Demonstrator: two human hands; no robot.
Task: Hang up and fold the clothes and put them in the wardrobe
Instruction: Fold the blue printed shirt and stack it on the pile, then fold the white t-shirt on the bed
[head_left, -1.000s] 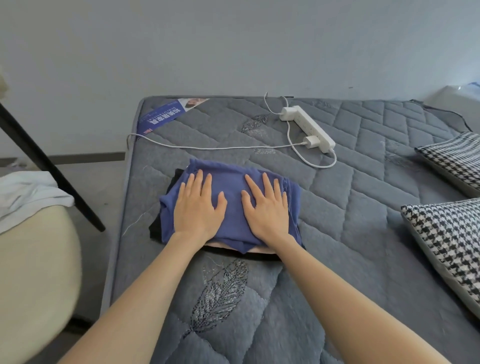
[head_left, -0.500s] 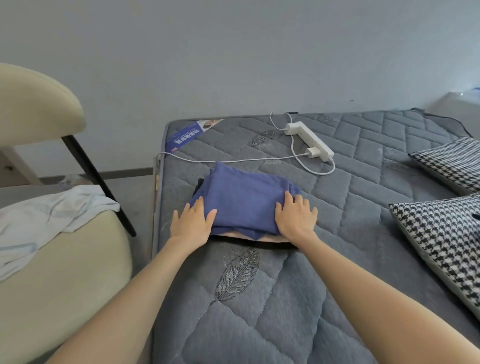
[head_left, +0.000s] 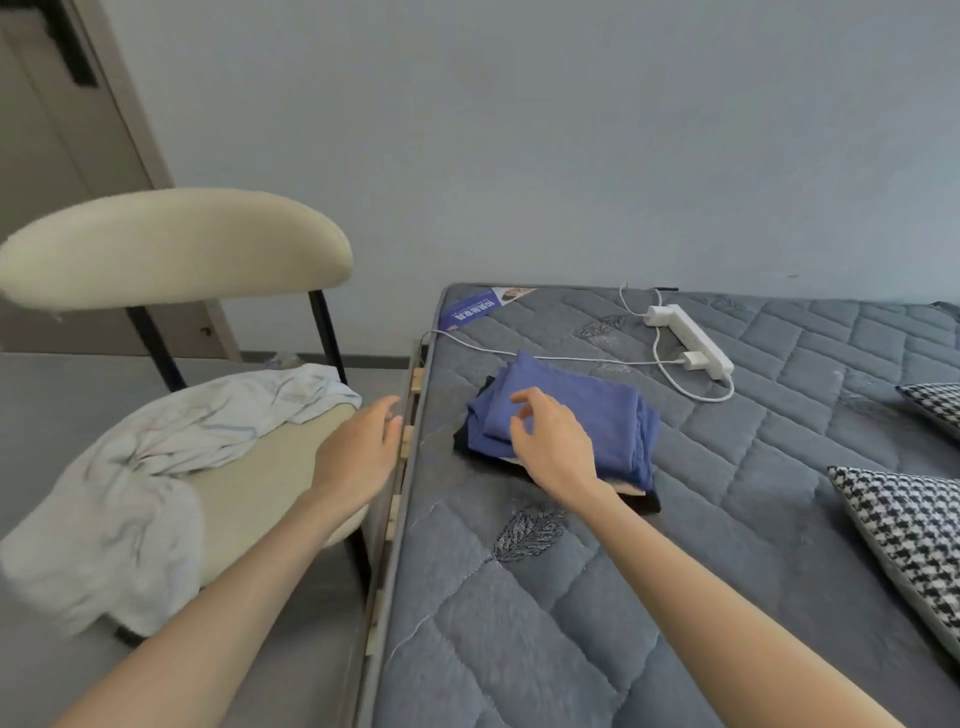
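Blue folded knit garment (head_left: 587, 421) tops a clothes stack (head_left: 643, 500) near the left edge of the grey quilted mattress (head_left: 571, 623). Right hand (head_left: 550, 441), loosely curled, empty, is over its left part. Left hand (head_left: 358, 457), relaxed, empty, is past that edge, by the cream upholstered chair (head_left: 171, 249) bearing a crumpled white garment (head_left: 156, 457).
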